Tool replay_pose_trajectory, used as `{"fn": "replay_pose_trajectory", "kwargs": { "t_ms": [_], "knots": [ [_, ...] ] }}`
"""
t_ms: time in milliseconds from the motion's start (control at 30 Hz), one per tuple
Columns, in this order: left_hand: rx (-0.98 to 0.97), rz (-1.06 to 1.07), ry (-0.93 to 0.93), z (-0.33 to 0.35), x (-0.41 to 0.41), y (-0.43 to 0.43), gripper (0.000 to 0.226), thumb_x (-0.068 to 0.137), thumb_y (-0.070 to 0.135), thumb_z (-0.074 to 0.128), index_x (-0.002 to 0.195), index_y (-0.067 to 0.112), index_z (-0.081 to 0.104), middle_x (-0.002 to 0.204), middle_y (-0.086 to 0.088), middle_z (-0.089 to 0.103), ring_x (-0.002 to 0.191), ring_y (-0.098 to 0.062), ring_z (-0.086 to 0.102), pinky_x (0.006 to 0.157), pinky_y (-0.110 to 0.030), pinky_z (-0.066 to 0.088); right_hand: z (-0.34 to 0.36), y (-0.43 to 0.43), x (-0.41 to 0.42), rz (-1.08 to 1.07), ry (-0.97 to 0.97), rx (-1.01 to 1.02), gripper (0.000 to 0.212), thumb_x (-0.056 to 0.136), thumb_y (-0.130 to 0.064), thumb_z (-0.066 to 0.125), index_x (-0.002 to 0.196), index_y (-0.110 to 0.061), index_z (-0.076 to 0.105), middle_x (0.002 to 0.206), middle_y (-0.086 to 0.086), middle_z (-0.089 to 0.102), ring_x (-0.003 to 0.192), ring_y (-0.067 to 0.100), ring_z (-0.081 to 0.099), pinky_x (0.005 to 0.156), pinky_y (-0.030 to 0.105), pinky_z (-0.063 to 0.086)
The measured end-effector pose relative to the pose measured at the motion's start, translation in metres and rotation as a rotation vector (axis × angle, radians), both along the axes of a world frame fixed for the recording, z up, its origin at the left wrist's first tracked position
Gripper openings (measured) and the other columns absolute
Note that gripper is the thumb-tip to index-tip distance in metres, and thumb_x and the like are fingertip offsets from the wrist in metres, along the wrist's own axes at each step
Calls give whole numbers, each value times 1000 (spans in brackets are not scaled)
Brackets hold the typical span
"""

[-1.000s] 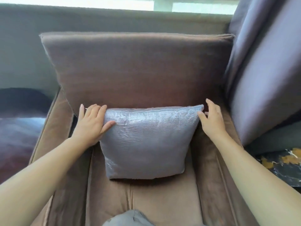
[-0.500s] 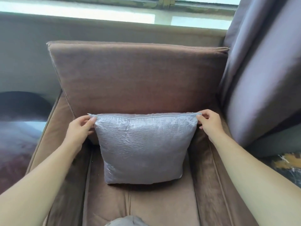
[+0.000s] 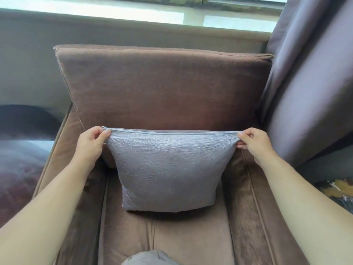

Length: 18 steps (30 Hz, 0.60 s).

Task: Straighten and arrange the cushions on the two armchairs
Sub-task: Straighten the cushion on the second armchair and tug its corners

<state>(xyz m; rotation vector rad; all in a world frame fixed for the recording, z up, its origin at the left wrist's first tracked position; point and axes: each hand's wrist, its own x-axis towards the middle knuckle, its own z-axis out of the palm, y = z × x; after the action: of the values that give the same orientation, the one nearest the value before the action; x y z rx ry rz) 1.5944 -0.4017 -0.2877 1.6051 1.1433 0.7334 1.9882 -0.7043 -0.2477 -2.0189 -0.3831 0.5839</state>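
A small silver-grey cushion [image 3: 170, 169] stands upright on the seat of a brown armchair [image 3: 191, 240], leaning against the large brown back cushion [image 3: 162, 88]. Its zipped top edge is stretched taut and flat between both hands. My left hand [image 3: 91, 144] pinches the top left corner. My right hand [image 3: 254, 142] pinches the top right corner. The cushion's bottom rests on the seat.
A purple-grey curtain [image 3: 309, 83] hangs close along the chair's right side. The window sill [image 3: 133, 18] runs behind the chair. A dark round object [image 3: 24, 121] and dark floor lie to the left. A grey fabric bit [image 3: 150, 259] shows at the bottom edge.
Both hands went from flat against the cushion's sides to pinching its top corners. They have pulled the corners outward and up, stretching the top edge wider.
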Motion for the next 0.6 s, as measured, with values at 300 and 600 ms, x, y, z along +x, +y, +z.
{"fn": "replay_pose_trajectory", "kwargs": {
  "t_ms": [300,600],
  "knots": [
    [-89,82,-28,-5,-8,-32,22,88,46,63,86,25,67,86,2,69,79,-13,62,77,-39,54,33,27,-35,154,-486,-517,28,87,-13,61,115,-13,65,113,11,65,105,31,58,86,36,45],
    [-412,-114,-74,-94,-34,-111,34,96,38,60,127,23,59,119,13,69,112,1,62,93,-18,46,30,139,-201,780,-563,-290,51,95,-24,63,141,-8,49,144,7,48,137,22,41,120,40,24]
  ]
}}
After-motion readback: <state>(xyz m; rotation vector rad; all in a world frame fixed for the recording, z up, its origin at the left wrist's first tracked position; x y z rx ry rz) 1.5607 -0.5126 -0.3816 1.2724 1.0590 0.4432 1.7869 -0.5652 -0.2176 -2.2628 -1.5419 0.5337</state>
